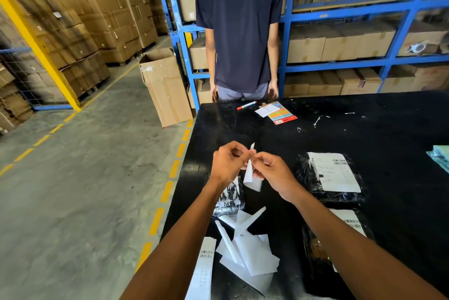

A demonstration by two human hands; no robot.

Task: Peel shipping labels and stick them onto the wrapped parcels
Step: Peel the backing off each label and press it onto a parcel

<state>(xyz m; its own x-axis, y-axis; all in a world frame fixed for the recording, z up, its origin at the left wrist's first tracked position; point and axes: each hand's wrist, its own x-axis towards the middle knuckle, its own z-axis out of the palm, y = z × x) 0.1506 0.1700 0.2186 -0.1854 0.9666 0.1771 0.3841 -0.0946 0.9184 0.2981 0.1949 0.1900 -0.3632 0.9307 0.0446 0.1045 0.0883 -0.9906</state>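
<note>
Black and glossy, the flat worktable point(364, 129) carries everything that matters here, and the single head view looks down on two bare forearms reaching over its near edge. The left hand point(227, 166) and the right hand point(272, 174) meet above the table, fingertips pinched together on one white paper shipping label point(250, 173), which hangs edge-on between them as though its backing is being split from the sticky face; whether it is fully freed cannot be told. Beneath the left wrist lies a dark plastic-wrapped parcel point(230, 200) with no label visible on the part that shows, and it looks like the next one to be dressed. To the right, a black wrapped parcel with a white label point(332, 173) already stuck on its top sits well apart from the hands, and a second labelled parcel point(349, 224) lies nearer, half hidden by the right forearm. A loose heap of white peeled backing sheets point(247, 248) lies near the table's front edge, beside a stack of unpeeled printed labels point(202, 273). So at least two parcels appear done, one is pending, and the stack suggests more labels remain. Across the table stands a person in a dark blue T-shirt point(239, 27), near a red marker pen point(246, 105).
</note>
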